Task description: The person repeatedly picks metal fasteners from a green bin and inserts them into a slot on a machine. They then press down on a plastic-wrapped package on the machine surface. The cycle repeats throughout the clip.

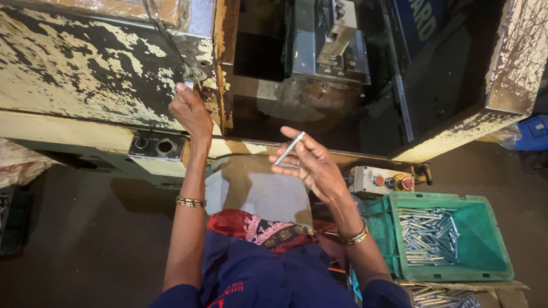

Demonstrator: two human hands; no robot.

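My left hand [191,111] is raised against the machine's sliding door, fingers closed on a small metal handle [190,84] at the door's edge. In front of the open machine bay my right hand [311,165] holds a short silver metal rod [289,149] between thumb and fingers, palm up. Inside the bay sits a grey metal fixture [328,43].
A cream machine housing with flaking paint [85,68] fills the left. A control box with red buttons [382,181] sits at the right front. A green plastic crate [485,239] holding several silver rods stands at my right. More rods lie in a cardboard box [445,294] below it.
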